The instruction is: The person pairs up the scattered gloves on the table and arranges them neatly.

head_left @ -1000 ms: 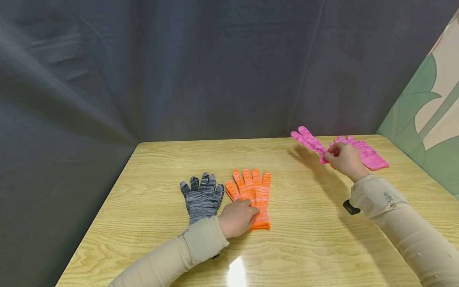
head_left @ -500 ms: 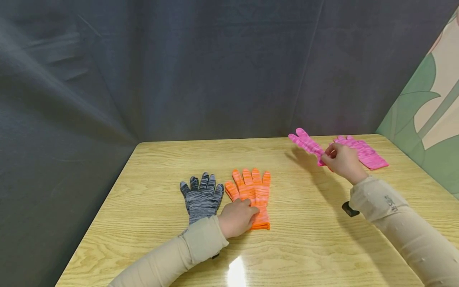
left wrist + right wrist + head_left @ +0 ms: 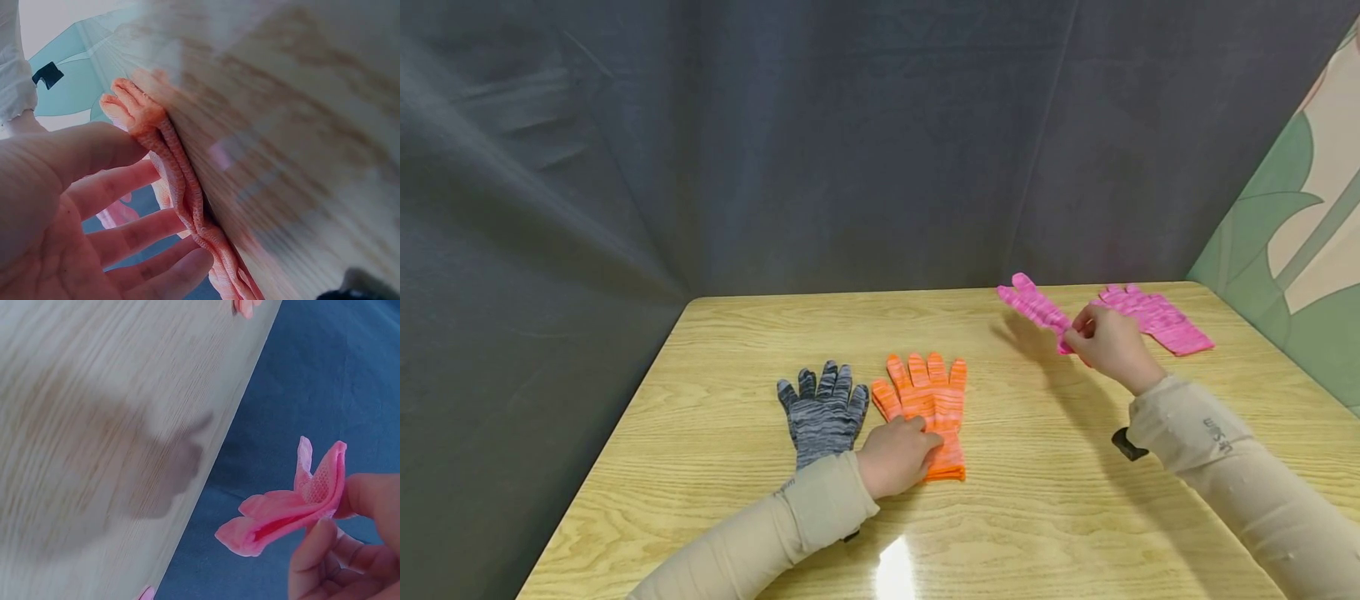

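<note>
In the head view my left hand (image 3: 893, 457) rests on the cuff end of an orange knitted glove (image 3: 942, 408), which lies flat with its fingers pointing away. The left wrist view shows its thumb and relaxed fingers touching the glove's side and upper face. Over the right part of the table, my right hand (image 3: 1112, 343) pinches a pink knitted glove (image 3: 1036, 303) between thumb and forefinger. That glove is held above the tabletop, folded and sticking out to the left; the right wrist view shows its bent edge (image 3: 281, 522).
A second pink glove (image 3: 1176, 327) lies flat at the back right, partly behind my right hand. Left of the orange one lies a grey-black glove (image 3: 826, 421), its cuff hidden by my left forearm. A dark curtain (image 3: 865, 150) hangs behind the wooden table (image 3: 737, 333).
My right hand has drifted slightly left and nearer, carrying the pink glove along, its finger end dipping a little. The left hand and the orange glove have stayed put.
</note>
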Tool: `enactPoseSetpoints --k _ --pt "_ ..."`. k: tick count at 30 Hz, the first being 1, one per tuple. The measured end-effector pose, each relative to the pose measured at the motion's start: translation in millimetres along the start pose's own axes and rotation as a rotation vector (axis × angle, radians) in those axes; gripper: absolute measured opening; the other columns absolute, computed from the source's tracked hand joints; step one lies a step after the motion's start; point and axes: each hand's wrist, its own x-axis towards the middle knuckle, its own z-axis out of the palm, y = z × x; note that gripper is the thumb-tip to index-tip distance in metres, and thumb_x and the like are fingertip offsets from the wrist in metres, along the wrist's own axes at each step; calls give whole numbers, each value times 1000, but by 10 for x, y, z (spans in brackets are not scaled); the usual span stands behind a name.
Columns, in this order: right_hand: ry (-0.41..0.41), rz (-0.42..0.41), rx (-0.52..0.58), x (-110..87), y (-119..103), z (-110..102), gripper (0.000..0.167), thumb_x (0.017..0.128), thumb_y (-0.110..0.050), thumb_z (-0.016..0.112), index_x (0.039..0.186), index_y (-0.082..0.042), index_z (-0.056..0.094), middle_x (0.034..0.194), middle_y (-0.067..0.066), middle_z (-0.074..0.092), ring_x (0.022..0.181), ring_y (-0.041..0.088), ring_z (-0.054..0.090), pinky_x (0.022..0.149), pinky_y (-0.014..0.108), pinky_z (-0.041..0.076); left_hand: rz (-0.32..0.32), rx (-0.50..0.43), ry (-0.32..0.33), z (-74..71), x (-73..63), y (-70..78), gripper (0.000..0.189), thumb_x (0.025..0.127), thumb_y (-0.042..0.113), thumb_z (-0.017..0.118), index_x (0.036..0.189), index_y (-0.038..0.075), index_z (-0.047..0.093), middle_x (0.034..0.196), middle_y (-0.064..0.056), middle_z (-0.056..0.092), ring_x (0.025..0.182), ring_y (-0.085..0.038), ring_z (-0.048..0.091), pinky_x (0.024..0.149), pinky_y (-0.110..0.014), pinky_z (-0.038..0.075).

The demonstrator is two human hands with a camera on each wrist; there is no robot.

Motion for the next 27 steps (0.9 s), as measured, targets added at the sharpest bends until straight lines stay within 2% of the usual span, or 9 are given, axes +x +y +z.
enactPoseSetpoints --k 9,27 --pt "-15 -29 -4 -68 -74 12 17 85 -12 56 84 5 53 59 7 54 52 13 46 46 26 37 -4 10 -2 4 0 2 21 91 22 59 110 23 67 87 0 61 70 -14 56 47 -22 39" --pt "-84 -54 -24 -183 -179 58 16 86 -12 57 80 3 55 58 5 56 51 13 47 49 28 37 -10 4 1 -2 2 6 20 91 22 59 110 23 67 87 0 61 70 -14 56 47 -22 39"
